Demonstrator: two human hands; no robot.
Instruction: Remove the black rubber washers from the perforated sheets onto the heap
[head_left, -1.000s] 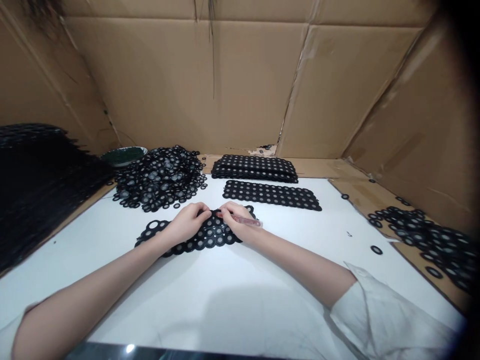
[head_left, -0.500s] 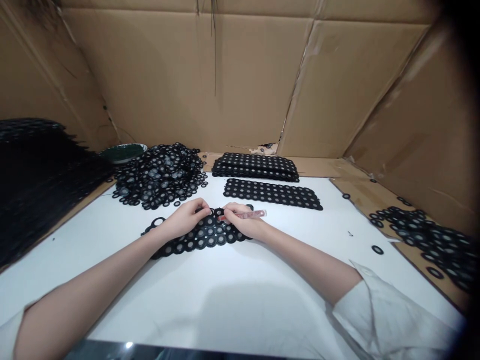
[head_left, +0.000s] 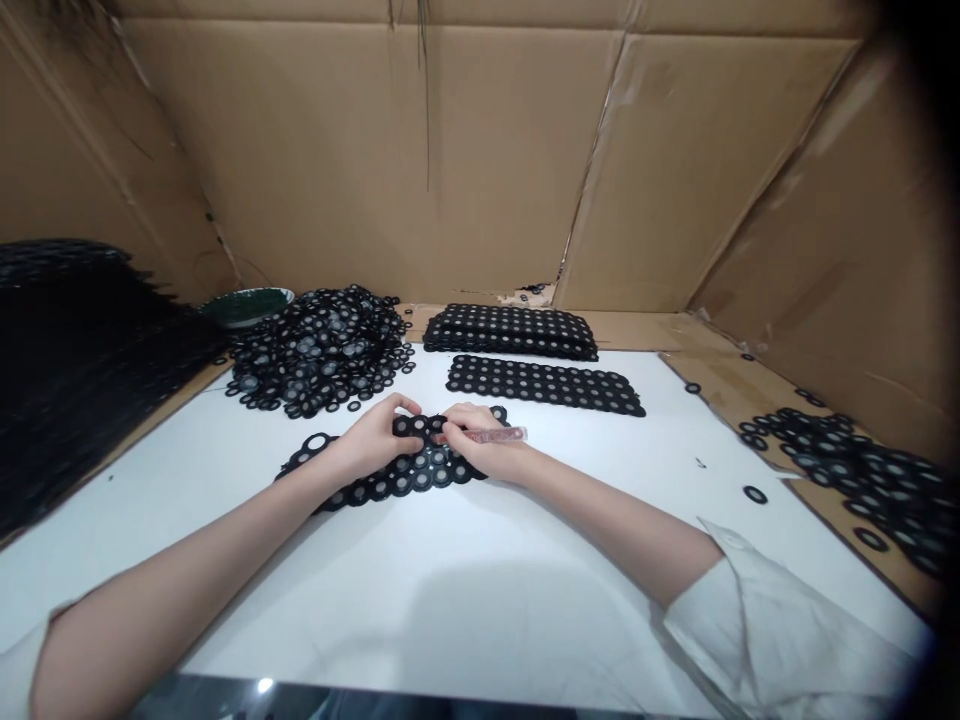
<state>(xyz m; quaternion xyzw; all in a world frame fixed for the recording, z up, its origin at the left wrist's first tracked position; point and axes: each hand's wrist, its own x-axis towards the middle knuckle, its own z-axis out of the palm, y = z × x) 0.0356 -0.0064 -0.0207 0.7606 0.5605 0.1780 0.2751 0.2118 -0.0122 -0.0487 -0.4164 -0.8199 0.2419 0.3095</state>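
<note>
Black punched sheet (head_left: pixel 390 478) looks thin, floppy and light; left hand (head_left: pixel 373 442) pinches its far edge, right hand (head_left: pixel 480 447) grips a pink tool (head_left: pixel 496 435) beside it.

The sheet of rings (head_left: pixel 397 470) looks like matt black rubber with grey mesh centres. The pen (head_left: pixel 495 435) is clear, glossy plastic. The table (head_left: pixel 450 600) is smooth, white and faintly shiny. The walls (head_left: pixel 450 150) are creased brown cardboard.
</note>
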